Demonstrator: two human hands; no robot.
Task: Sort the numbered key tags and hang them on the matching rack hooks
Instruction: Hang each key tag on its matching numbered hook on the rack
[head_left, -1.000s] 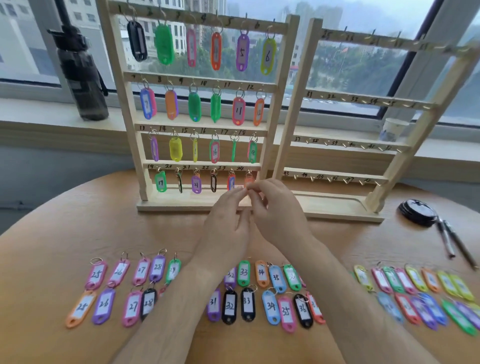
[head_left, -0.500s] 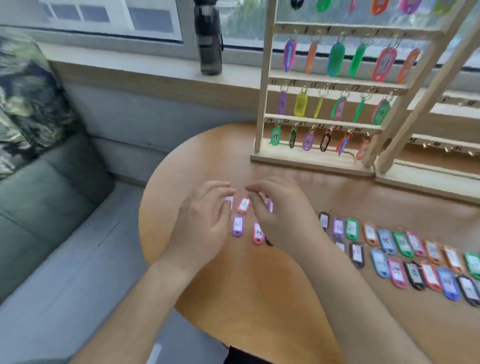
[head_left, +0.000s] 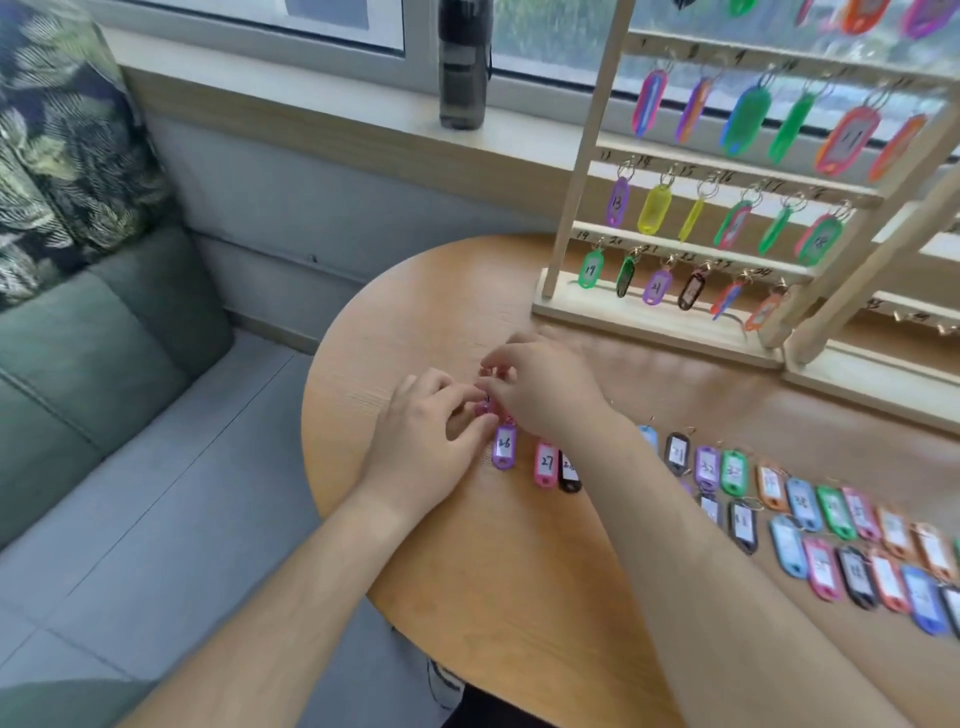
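My left hand (head_left: 431, 441) and my right hand (head_left: 545, 389) meet over the left end of the tag rows on the round wooden table (head_left: 415, 322). Their fingertips pinch a small pink-purple key tag (head_left: 486, 408); it is mostly hidden and its number cannot be read. Just below lie the purple tag 26 (head_left: 504, 447), the pink tag 27 (head_left: 545, 462) and a black tag (head_left: 570, 474). The wooden rack (head_left: 571, 208) stands at the back right, with tags hanging on its hooks down to row 19–24. A second rack (head_left: 878, 244) leans beside it, its visible hooks bare.
Two rows of several coloured tags (head_left: 831, 535) run to the right along the table. A dark bottle (head_left: 462, 62) stands on the window sill. A green sofa (head_left: 78, 353) with a leaf-print cushion is on the left, beyond the table's edge.
My hands have left the rack's bottom row and come down to the leftmost tags on the table. The view has swung left. My fingers have closed on one tag.
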